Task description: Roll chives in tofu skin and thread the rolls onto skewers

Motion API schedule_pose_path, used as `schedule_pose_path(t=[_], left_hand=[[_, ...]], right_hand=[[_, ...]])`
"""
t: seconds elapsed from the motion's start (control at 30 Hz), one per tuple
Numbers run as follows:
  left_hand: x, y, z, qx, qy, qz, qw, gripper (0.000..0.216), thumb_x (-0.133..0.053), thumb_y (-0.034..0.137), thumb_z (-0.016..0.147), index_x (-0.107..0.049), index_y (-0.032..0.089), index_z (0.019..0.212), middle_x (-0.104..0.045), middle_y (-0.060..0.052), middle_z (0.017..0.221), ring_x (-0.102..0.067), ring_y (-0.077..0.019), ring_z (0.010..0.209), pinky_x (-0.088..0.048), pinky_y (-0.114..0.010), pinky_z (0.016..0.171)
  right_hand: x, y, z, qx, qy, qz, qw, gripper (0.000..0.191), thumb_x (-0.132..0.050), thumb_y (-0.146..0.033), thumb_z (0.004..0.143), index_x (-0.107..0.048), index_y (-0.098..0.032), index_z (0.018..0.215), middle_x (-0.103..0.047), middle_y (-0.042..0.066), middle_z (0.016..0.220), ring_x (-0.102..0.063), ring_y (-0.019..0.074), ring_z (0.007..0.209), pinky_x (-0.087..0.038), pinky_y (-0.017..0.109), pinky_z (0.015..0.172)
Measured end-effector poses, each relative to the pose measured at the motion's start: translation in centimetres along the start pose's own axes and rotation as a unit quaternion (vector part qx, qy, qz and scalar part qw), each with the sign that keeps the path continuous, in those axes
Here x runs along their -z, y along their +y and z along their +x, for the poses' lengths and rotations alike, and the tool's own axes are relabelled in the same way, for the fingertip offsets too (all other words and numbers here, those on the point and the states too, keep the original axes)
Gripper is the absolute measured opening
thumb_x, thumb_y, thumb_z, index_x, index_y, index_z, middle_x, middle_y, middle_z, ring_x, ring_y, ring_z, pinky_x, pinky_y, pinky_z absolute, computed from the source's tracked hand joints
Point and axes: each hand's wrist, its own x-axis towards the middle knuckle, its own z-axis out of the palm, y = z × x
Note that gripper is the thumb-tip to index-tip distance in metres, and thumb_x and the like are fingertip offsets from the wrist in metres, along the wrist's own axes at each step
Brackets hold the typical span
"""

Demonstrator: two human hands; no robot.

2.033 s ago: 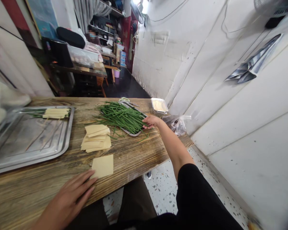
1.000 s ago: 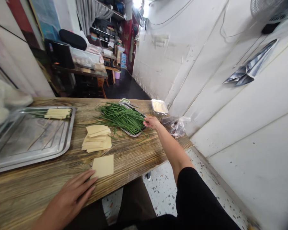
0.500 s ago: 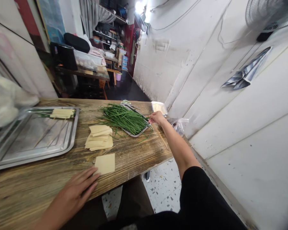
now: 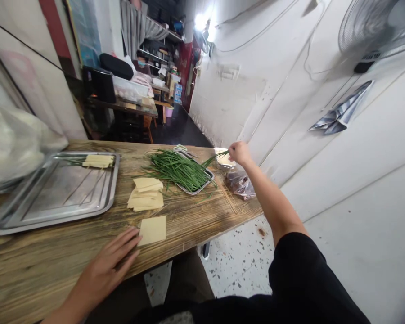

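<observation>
Right hand (image 4: 238, 152): pinching greens (image 4: 178, 168) by one end
Left hand (image 4: 113, 256): spread beside sheet (image 4: 153, 230), contact unclear
Stack (image 4: 146, 195): just beyond sheet

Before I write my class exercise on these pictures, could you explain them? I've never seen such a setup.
No machine here: a head-worn camera looks forward and down at its wearer's bare left hand and right hand. On the wooden table, a small tray carries a heap of green stalks. The right hand grips a few of these by their ends, and they trail back to the heap. The left hand lies on the table at the left edge of a single square sheet; a stack of similar sheets sits beyond it. Further left, a large tray holds pale rolls with green ends. Scissors lie behind the heap, and a plastic bag lies to its right.
</observation>
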Motion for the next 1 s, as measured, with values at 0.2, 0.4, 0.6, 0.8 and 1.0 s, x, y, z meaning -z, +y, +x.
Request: schedule_pose_path(t=[0.2,0.4,0.6,0.8,1.0], left_hand=[[4.1,-0.3,5.2,0.007,0.034,-0.007,0.999,0.041,-0.057,0.035,0.103,-0.067,0.037,0.143,-0.073,0.0,0.147,-0.068,-0.025,0.137,-0.052,-0.044,0.122],[9.8,6.6,16.2,0.105,0.012,-0.075,0.992,0.053,-0.049,0.062,0.103,-0.074,0.028,0.135,-0.072,-0.005,0.147,-0.062,-0.0266,0.143,-0.041,-0.048,0.13],[10.5,11.7,18.4,0.328,-0.26,-0.35,0.838,0.076,-0.056,0.091,0.081,-0.082,0.023,0.102,-0.079,-0.009,0.09,-0.072,-0.0267,0.08,-0.063,-0.04,0.077],[9.7,11.6,14.8,0.449,-0.226,-0.442,0.743,0.071,-0.072,0.089,0.07,-0.067,0.019,0.081,-0.043,0.006,0.065,-0.028,-0.008,0.054,-0.025,-0.023,0.048],[8.9,11.6,13.6,0.492,-0.193,-0.496,0.689,0.067,-0.077,0.085,0.071,-0.062,0.02,0.077,-0.043,0.006,0.07,-0.026,-0.0071,0.055,-0.023,-0.024,0.049]], right_hand=[[2.4,-2.6,-5.3,0.103,0.036,-0.062,0.992,0.027,-0.055,-0.006,0.098,-0.08,-0.012,0.087,-0.079,0.009,0.074,-0.079,0.0187,0.077,-0.054,0.023,0.078],[0.9,-6.6,-14.7,0.372,-0.147,0.136,0.906,0.025,-0.056,-0.015,0.103,-0.077,-0.017,0.091,-0.075,0.001,0.079,-0.071,0.0105,0.061,-0.054,0.022,0.063],[-4.7,-9.1,-18.1,0.449,-0.28,0.214,0.821,0.018,-0.063,-0.016,0.104,-0.08,-0.016,0.099,-0.074,0.0,0.076,-0.072,0.0112,0.066,-0.056,0.022,0.071],[-9.3,-6.7,-17.9,0.355,-0.25,0.354,0.828,0.033,-0.071,-0.046,0.102,-0.08,-0.022,0.122,-0.081,0.004,0.1,-0.076,0.0155,0.083,-0.061,0.028,0.082],[-12.6,-4.0,-20.7,0.262,-0.144,0.458,0.837,0.053,-0.048,-0.055,0.112,-0.06,-0.028,0.155,-0.074,0.011,0.142,-0.073,0.0216,0.127,-0.056,0.042,0.114]])
